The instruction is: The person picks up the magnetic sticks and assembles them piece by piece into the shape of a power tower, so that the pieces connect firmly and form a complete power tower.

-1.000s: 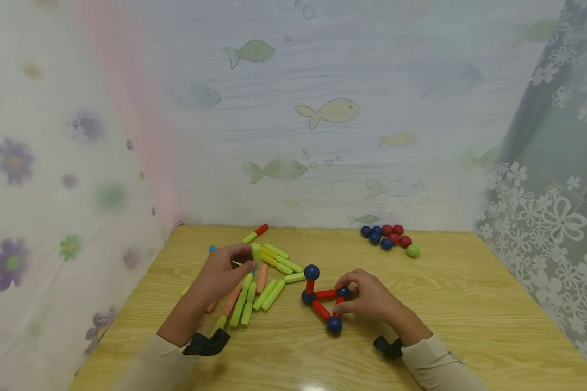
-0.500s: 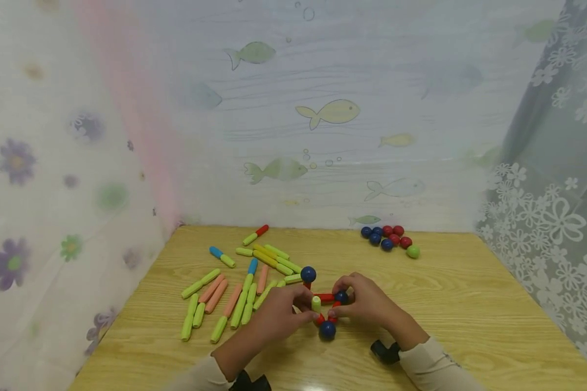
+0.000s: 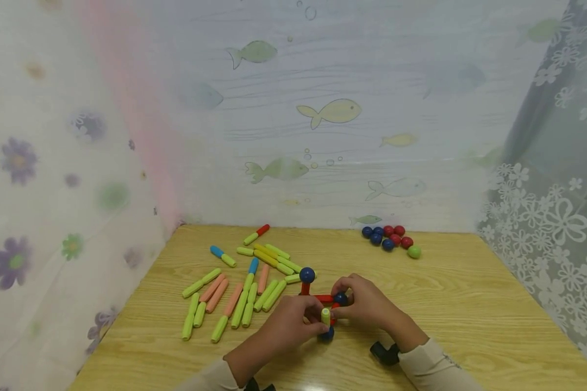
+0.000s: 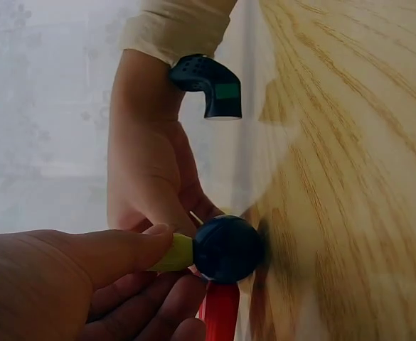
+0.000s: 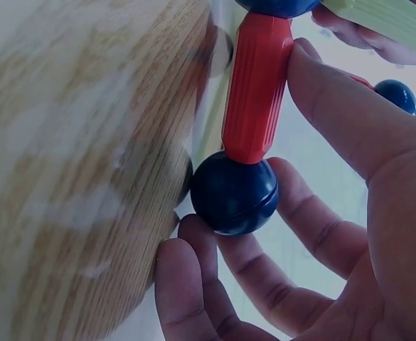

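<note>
A triangular frame of red rods [image 3: 324, 298] and dark blue balls lies on the wooden table. From its far-left corner a red rod [image 3: 305, 289] stands up, topped by a blue ball [image 3: 307, 275]. My left hand [image 3: 291, 324] pinches a yellow-green rod [image 3: 325, 316] upright, its lower end touching the front blue ball [image 4: 227, 249]. At the frame's right corner my right hand [image 3: 367, 305] steadies it, fingers curled round the blue ball [image 5: 234, 192] and thumb against the red side rod [image 5: 257, 89]. The far-left corner ball is mostly hidden behind my left hand in the head view.
Several yellow-green and orange rods [image 3: 217, 296] lie spread on the table's left. Yellow rods [image 3: 265, 257] and a blue-tipped pair [image 3: 222, 255] lie farther back. Blue balls [image 3: 375, 238], red balls [image 3: 396, 239] and one green ball [image 3: 414, 252] cluster at the back right.
My left hand has carried the yellow-green rod from the rod pile rightward and toward me, onto the front blue ball. My right hand has kept its hold on the frame, which shifted slightly.
</note>
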Demonstrator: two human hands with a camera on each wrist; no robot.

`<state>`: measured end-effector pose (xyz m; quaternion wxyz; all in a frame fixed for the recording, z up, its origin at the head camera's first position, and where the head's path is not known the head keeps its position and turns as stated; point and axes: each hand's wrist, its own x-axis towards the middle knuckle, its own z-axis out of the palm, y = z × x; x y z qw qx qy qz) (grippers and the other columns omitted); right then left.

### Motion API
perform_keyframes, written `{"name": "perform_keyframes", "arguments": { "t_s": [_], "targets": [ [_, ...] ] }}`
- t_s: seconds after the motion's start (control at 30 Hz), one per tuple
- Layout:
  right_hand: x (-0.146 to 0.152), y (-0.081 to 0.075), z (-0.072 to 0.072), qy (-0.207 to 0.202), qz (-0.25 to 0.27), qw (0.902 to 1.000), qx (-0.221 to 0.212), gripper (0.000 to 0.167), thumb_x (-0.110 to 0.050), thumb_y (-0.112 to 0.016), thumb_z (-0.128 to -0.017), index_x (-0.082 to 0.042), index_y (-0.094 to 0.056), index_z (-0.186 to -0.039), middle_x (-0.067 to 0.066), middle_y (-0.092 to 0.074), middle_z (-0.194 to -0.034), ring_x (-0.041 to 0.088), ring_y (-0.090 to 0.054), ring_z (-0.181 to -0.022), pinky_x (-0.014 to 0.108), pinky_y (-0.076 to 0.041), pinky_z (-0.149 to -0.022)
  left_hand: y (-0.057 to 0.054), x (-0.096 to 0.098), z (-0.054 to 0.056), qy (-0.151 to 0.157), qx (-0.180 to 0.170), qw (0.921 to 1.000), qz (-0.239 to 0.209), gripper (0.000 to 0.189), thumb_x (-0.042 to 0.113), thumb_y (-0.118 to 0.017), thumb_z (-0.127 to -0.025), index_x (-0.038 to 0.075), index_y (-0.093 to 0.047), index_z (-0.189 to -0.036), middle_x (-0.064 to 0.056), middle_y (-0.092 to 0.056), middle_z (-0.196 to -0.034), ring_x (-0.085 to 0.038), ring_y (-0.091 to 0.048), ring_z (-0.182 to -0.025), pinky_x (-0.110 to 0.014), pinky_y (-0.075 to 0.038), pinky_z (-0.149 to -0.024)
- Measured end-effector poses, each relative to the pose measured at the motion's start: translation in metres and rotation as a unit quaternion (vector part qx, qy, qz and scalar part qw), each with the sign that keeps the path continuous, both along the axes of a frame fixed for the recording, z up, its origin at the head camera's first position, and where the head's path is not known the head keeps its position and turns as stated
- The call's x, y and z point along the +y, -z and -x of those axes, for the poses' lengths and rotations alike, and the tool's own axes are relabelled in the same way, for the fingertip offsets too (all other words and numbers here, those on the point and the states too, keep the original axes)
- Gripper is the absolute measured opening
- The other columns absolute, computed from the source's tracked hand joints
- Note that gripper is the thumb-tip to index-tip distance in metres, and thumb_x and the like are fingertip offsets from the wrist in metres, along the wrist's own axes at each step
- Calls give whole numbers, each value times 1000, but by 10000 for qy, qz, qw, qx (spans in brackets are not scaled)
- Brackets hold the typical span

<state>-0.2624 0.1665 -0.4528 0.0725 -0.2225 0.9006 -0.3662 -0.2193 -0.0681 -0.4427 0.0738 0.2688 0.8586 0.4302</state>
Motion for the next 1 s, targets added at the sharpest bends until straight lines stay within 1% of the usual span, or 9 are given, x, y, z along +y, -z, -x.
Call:
{"name": "perform_keyframes", "arguments": {
  "t_s": [0.23, 0.37, 0.5, 0.57, 0.63, 0.7, 0.77, 0.87, 1.0],
  "targets": [
    [-1, 1, 1, 10, 22, 10000, 34, 32, -33, -88, -84, -18, -69, -106, 2, -60, -108, 16, -57, -83, 28, -51, -72, 1, 3, 0, 128, 71, 9998, 147, 16, 18, -82, -91, 18, -71, -103, 12, -76, -92, 5, -67, -84, -17, -55, -73],
    [1, 2, 3, -66, 23, 10000, 14, 31, -34, -86, -86, -19, -69, -107, 1, -60, -109, 15, -59, -85, 28, -52, -73, 2, 4, -1, 120, 114, 9997, 194, 19, 15, -83, -89, 18, -70, -103, 10, -77, -93, 5, -68, -85, -17, -55, -74],
    [8, 0, 8, -270, 201, 9993, -184, 29, -36, -79, -93, -17, -70, -114, 3, -63, -113, 18, -66, -89, 32, -55, -78, 4, 5, 0, 74, 170, 9993, 340, 22, 14, -84, -88, 20, -70, -103, 12, -76, -94, 5, -68, -85, -17, -55, -75],
    [15, -1, 13, -205, 274, 9991, -242, 31, -38, -74, -97, -16, -70, -118, 4, -66, -115, 19, -68, -94, 35, -56, -81, 5, 5, 1, 56, 224, 9988, 423, 23, 14, -85, -87, 20, -71, -104, 12, -76, -94, 5, -68, -84, -17, -55, -75],
    [25, -2, 21, 73, 308, 9993, -205, 33, -38, -71, -99, -13, -70, -122, 5, -68, -115, 20, -68, -96, 36, -57, -82, 5, 6, 1, 45, 250, 9985, 475, 23, 14, -85, -87, 20, -71, -103, 12, -76, -94, 5, -68, -84, -17, -55, -74],
    [38, -3, 30, 603, 219, 9979, -55, 35, -36, -70, -100, -11, -69, -124, 6, -69, -113, 19, -66, -96, 36, -56, -79, 6, 6, 1, 48, 249, 9985, 478, 23, 14, -85, -86, 20, -71, -103, 11, -77, -94, 5, -68, -83, -17, -55, -74],
    [54, -3, 41, 1234, 134, 9922, 132, 35, -33, -70, -100, -9, -68, -126, 8, -68, -111, 21, -66, -93, 35, -55, -76, 6, 6, 1, 44, 212, 9987, 465, 23, 14, -86, -86, 21, -71, -103, 12, -76, -94, 6, -67, -83, -17, -55, -74],
    [80, -3, 57, 2178, 36, 9748, 487, 37, -28, -69, -100, -5, -65, -129, 18, -65, -116, 31, -64, -96, 42, -54, -76, 7, 6, 0, 34, 190, 9989, 437, 24, 15, -86, -86, 21, -70, -102, 12, -76, -94, 6, -67, -83, -17, -55, -74],
    [113, 0, 74, 3139, 112, 9474, 612, 45, -28, -68, -99, -2, -62, -135, 31, -54, -135, 47, -53, -120, 58, -50, -91, 7, 4, 0, 35, 186, 9989, 420, 23, 15, -86, -86, 21, -71, -102, 13, -76, -94, 6, -67, -83, -17, -55, -74]
  ]
}}
